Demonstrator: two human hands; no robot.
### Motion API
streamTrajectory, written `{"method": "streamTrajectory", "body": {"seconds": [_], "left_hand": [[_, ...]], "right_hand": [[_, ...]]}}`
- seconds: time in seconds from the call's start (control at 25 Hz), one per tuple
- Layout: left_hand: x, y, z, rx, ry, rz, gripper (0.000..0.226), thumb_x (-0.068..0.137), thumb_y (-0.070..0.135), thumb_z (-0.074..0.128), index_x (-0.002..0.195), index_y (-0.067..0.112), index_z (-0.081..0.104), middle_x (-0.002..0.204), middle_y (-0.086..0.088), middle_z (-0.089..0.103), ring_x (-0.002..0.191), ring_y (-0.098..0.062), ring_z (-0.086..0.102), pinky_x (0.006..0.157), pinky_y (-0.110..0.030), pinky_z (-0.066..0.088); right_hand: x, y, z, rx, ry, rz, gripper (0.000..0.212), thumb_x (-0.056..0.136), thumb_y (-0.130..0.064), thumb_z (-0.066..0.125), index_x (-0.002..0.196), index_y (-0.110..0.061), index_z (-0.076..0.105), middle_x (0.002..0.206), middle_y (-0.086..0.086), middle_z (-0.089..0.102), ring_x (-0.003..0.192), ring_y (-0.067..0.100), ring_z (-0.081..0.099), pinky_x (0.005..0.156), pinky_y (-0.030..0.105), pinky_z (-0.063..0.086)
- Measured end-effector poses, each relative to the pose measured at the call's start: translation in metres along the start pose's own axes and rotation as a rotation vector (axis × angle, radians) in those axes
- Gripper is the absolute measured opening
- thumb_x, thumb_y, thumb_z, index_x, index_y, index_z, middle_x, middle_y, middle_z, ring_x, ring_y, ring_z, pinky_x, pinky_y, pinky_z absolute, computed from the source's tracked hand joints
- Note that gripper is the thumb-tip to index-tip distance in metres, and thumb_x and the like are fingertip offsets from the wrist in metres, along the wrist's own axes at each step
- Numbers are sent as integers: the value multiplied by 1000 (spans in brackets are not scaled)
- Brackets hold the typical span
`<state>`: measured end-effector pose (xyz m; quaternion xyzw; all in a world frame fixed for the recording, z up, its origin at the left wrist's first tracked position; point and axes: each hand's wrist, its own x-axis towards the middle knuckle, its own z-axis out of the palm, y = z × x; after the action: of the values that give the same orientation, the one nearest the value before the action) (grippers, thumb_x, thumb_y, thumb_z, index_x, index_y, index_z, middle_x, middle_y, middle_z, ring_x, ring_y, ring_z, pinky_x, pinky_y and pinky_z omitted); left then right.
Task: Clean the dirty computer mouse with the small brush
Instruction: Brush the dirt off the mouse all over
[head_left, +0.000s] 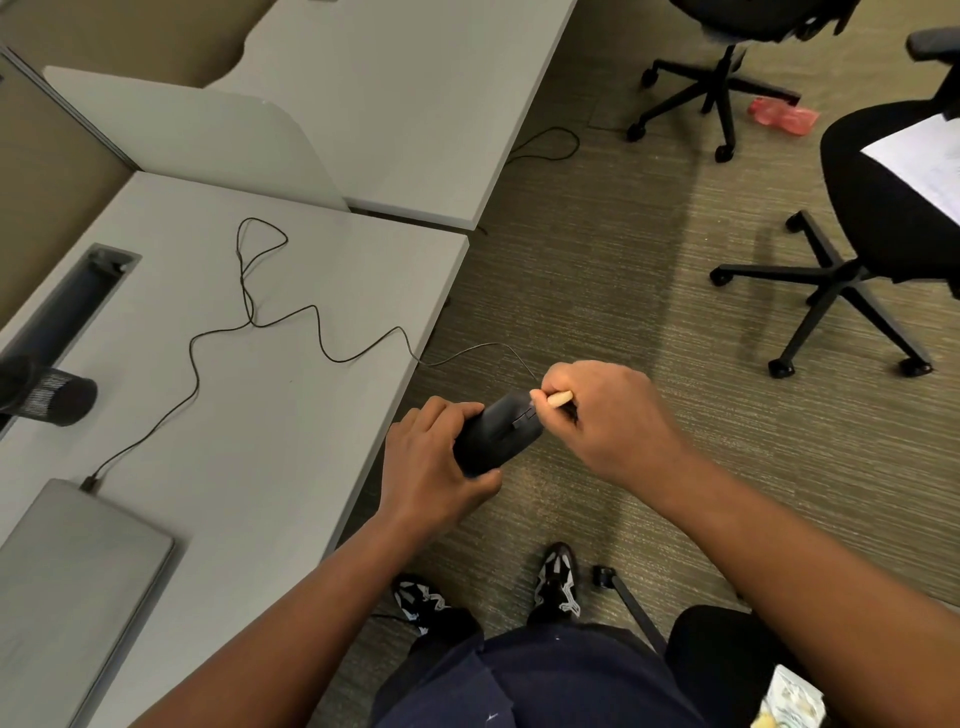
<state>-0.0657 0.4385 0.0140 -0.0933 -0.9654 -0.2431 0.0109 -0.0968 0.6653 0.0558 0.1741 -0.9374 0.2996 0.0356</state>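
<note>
A black wired computer mouse (498, 431) is held in the air beyond the desk's right edge, above the carpet. My left hand (431, 467) grips its rear end from the left, fingers wrapped round the body. My right hand (608, 415) pinches a small brush with a pale wooden handle (558, 399); the brush end touches the front of the mouse near the wheel, and the bristles are hidden. The mouse's thin black cable (291, 327) runs from its nose back across the desk to a closed grey laptop (72, 582).
The grey desk (260, 415) fills the left, with a black mesh cup (57, 397) lying on it and a cable slot (67, 306). Black office chairs (841, 275) stand on the carpet at right; one carries paper (924, 156). A pink object (779, 115) lies on the floor.
</note>
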Motion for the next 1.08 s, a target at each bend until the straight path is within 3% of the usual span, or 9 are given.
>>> {"method": "streamTrajectory", "body": {"seconds": [0.12, 0.24, 0.36, 0.52, 0.68, 0.84, 1.0, 1.08], "left_hand": [[1, 2, -1, 29, -14, 4, 71, 66, 42, 94, 129, 23, 69, 110, 6, 64, 93, -14, 58, 82, -43, 53], [2, 1, 0, 59, -6, 10, 72, 65, 42, 95, 129, 24, 68, 111, 6, 64, 94, -16, 59, 82, -39, 49], [2, 0, 0, 68, 2, 9, 71, 65, 42, 95, 128, 23, 69, 110, 6, 64, 94, -16, 60, 81, -37, 47], [-2, -4, -2, 45, -17, 13, 71, 66, 43, 92, 130, 24, 68, 112, 7, 63, 96, -15, 58, 84, -38, 48], [-4, -4, -1, 53, -11, 25, 72, 67, 39, 94, 132, 24, 68, 113, 6, 63, 98, -16, 58, 85, -37, 45], [-6, -6, 2, 24, -3, 51, 72, 67, 28, 96, 133, 21, 67, 115, 3, 62, 103, -19, 56, 87, -36, 42], [-9, -11, 5, 18, 29, 110, 73, 66, 21, 97, 132, 20, 66, 119, 1, 63, 107, -21, 57, 89, -38, 44], [-9, -12, 6, 63, 55, 203, 78, 63, 16, 98, 132, 21, 61, 120, -2, 66, 110, -22, 55, 89, -42, 47]], "right_hand": [[-1, -3, -2, 67, 18, -36, 29, 101, -41, 55, 84, -21, 67, 71, -9, 62, 62, 8, 56, 58, 25, 46], [-2, -8, 1, 182, -35, -16, 30, 97, -48, 53, 84, -25, 70, 69, -13, 63, 62, 1, 55, 58, 17, 36], [0, -3, 6, 125, -57, 48, 30, 98, -47, 54, 83, -25, 69, 67, -14, 59, 61, 0, 52, 59, 24, 37], [0, 6, 1, 92, -3, 110, 25, 101, -36, 61, 84, -21, 70, 67, -11, 63, 61, 7, 57, 59, 36, 50], [-4, 0, 1, 438, 69, 180, 19, 96, -30, 72, 78, -25, 72, 58, -13, 64, 51, 3, 56, 49, 12, 37], [-4, 1, 6, 507, -26, 258, 19, 95, -28, 75, 77, -26, 73, 58, -19, 65, 50, -1, 57, 46, 12, 39], [-5, 10, 3, 387, 49, 309, 16, 95, -27, 74, 79, -28, 69, 59, -13, 64, 54, 1, 59, 49, 12, 39], [-4, 10, 0, 492, 94, 334, 13, 94, -24, 75, 83, -28, 69, 65, -11, 67, 56, 1, 58, 51, 14, 42]]}}
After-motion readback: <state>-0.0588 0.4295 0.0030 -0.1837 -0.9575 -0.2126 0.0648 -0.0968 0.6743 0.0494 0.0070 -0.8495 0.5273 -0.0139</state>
